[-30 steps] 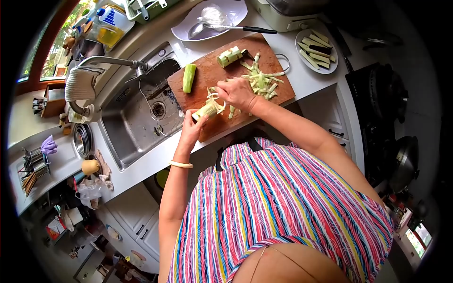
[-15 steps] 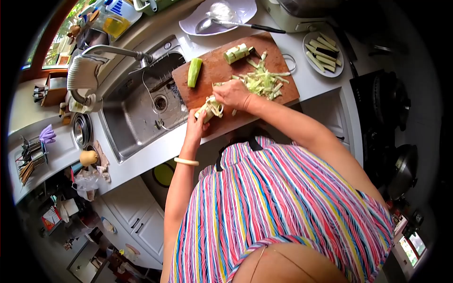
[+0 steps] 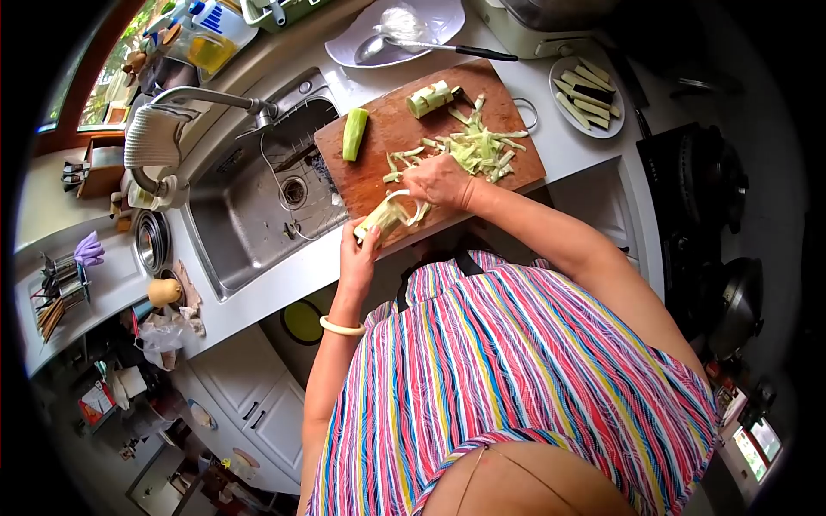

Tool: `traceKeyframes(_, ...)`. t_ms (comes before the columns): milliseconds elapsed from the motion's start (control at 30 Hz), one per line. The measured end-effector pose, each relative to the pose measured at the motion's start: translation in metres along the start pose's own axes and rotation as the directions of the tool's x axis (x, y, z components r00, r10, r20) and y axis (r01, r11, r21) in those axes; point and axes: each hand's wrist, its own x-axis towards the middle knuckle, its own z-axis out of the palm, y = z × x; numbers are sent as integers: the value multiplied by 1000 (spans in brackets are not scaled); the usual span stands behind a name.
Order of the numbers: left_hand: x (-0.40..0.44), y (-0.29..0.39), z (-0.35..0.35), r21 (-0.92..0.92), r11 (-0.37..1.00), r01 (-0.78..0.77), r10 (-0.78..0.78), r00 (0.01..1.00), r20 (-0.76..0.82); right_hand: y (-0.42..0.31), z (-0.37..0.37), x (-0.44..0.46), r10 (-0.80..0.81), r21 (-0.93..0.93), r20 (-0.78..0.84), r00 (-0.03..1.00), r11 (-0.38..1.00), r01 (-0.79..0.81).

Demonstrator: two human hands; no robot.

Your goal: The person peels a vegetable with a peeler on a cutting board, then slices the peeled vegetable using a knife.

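My left hand is wrapped round the lower end of a pale green stalk piece at the near edge of the wooden cutting board. Over the board, my right hand is closed beside the stalk's upper end, where a curled strip of peel hangs loose. What its fingers grip is hidden. A peeled green piece lies at the board's left, and an unpeeled piece near its far edge. Strips of peel are heaped right of centre.
A metal sink with a faucet is left of the board. Behind it stands a pale dish with a black-handled spoon. A plate of cut sticks and a black stove are on the right.
My right hand has moved right and toward my body, away from the stalk's top. A peel strip now stretches beside it. The stalk has shifted slightly nearer to me.
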Motion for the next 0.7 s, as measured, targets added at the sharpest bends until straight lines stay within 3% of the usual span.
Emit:
traceKeyframes(33, -2, -9, -6, -146, 989, 16, -38, 988, -147, 26, -5, -11, -2, -206, 70, 998, 978, 16)
traceKeyframes(67, -7, -3, -25, -130, 991, -5, -14, 989, -146, 55, -11, -23, 14, -400, 131, 991, 915, 40)
traceKeyframes(133, -1, -10, -58, -94, 995, 18, -28, 993, -112, 64, -50, -17, 134, -293, -38, 990, 946, -139)
traceKeyframes(200, 6, 3, -41, -65, 998, -13, 7, 996, -87, 48, -56, 13, 0, -407, -24, 1000, 913, -10)
traceKeyframes(267, 25, -1, -27, -151, 987, -55, 58, 998, 15, 41, -31, 22, 5, -242, -76, 997, 970, -24)
traceKeyframes(333, 28, -5, -12, -92, 993, -71, 74, 997, 27, 23, -13, 22, 111, -121, -90, 990, 985, -121)
traceKeyframes(400, 33, -3, 1, 13, 996, -92, 91, 995, 27, 14, 5, 17, 154, -165, -25, 988, 974, -156)
traceKeyframes(433, 32, 2, 5, 38, 999, -25, 22, 998, 62, 6, 11, 18, 59, -113, -47, 997, 991, -64)
traceKeyframes(533, 28, 0, 0, -49, 994, -98, 101, 993, 57, 3, 15, 15, 67, -253, 38, 997, 966, -56)
traceKeyframes(567, 24, 1, -7, 80, 989, -121, 114, 990, 80, 10, 8, 10, 81, -214, 15, 997, 974, -76)
traceKeyframes(700, 21, 6, -10, 64, 994, -91, 87, 994, 61, 24, -10, 12, 175, -211, -21, 984, 962, -175)
